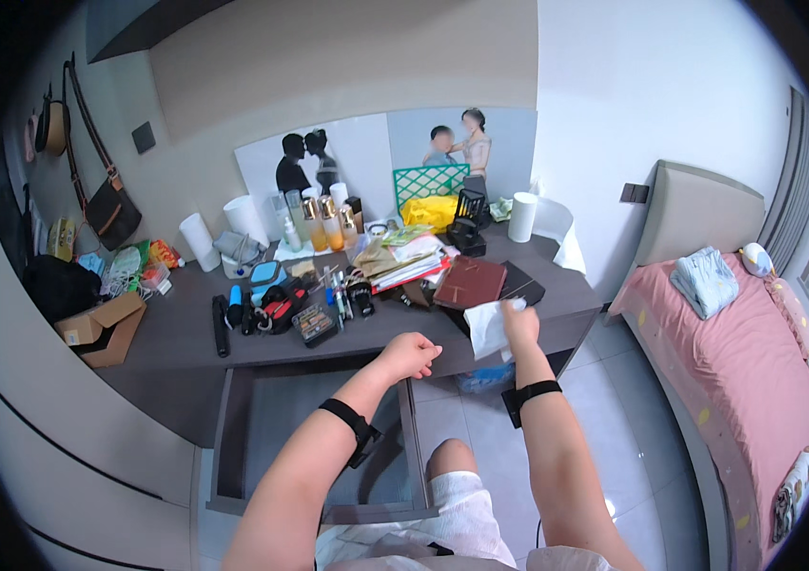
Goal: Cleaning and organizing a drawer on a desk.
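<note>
My right hand (520, 327) is closed on a white tissue (488, 328), which hangs over the front edge of the dark desk (190, 314). Just behind it lie a dark red booklet (472, 280) and a black folder (524, 285). My left hand (413, 355) is over the desk's front edge, its fingers curled and nothing visible in them. Below it an open drawer (326, 428) extends towards me. A pile of papers (408, 260), an eyeshadow palette (314, 325) and several pens (338, 296) lie on the desk behind my left hand.
Pump bottles (331, 223), a yellow plastic bag (430, 213), a black stand (468, 228) and a paper roll (523, 217) stand towards the back. An opened cardboard box (115, 328) is at the desk's left end. Right of the desk is a bed with pink bedding (725, 357).
</note>
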{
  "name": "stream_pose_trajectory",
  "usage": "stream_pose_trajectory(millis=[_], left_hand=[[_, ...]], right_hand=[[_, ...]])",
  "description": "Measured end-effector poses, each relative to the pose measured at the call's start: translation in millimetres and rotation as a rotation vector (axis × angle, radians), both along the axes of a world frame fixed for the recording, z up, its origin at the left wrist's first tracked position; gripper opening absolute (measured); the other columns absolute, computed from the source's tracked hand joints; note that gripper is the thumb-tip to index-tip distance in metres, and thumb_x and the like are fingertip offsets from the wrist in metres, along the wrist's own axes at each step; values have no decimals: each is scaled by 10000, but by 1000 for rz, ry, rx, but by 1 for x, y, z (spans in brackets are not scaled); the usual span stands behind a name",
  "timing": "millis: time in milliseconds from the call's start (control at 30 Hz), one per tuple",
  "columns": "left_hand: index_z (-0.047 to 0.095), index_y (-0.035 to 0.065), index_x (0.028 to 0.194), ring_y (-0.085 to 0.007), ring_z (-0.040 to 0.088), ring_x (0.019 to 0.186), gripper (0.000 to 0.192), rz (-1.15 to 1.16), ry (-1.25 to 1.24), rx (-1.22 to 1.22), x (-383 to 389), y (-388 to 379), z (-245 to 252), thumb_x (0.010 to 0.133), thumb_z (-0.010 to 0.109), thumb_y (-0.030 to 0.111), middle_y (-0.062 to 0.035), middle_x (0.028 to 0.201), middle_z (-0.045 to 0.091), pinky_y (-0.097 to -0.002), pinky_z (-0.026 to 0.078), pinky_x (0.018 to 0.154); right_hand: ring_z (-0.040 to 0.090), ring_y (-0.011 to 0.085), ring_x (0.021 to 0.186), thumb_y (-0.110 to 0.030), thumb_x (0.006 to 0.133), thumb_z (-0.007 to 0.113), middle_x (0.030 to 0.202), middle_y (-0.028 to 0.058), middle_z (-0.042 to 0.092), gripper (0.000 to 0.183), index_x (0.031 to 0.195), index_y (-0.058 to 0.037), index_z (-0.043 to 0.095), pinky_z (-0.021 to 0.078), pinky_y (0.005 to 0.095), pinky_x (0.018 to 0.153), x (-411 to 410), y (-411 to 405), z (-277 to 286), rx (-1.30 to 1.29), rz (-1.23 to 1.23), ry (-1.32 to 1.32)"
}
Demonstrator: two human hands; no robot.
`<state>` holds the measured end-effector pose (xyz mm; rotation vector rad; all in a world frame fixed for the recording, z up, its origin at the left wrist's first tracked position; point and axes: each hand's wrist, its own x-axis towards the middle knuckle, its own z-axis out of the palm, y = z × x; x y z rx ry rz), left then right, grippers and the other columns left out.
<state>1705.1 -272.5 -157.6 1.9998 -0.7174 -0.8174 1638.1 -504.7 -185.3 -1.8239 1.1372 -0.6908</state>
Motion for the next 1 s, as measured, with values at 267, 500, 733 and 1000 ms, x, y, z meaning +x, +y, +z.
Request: stream_pose_trajectory(millis=[267, 500, 733, 1000], left_hand=[[515, 2, 1039, -200, 611, 745, 404, 241, 459, -213, 4, -56, -43, 897, 548, 378, -101, 889, 566, -326, 525, 639], [491, 17, 1065, -254, 575, 825, 558, 483, 657, -429, 14, -63, -41, 784, 673, 463, -98, 934, 527, -457, 493, 755], [453, 100, 1130, -261, 603, 827, 500, 455, 616, -453, -4, -64, -30, 763, 728, 300, -89, 938, 570, -447, 516, 735], [499, 116, 1159, -262, 608, 933, 436, 585, 720, -440, -16, -59, -24, 803, 677, 293, -96, 1056, 592, -461, 518, 782]], right_hand=[[601, 323, 966, -490, 745, 601, 1051, 244, 611, 676, 1033, 121, 591, 451, 375, 823, 11, 2, -52, 623, 188, -304], [608, 240, 824, -315, 774, 611, 939, 132, 616, 471, 1045, 66, 555, 474, 353, 722, -29, 28, -52, 843, 322, -538], [599, 208, 773, -236, 765, 627, 906, 122, 601, 419, 1047, 49, 510, 479, 330, 694, -63, 43, -56, 857, 303, -645], [597, 217, 753, -195, 696, 664, 881, 138, 586, 446, 1017, 49, 475, 482, 328, 670, -69, 68, -40, 726, 299, -543]])
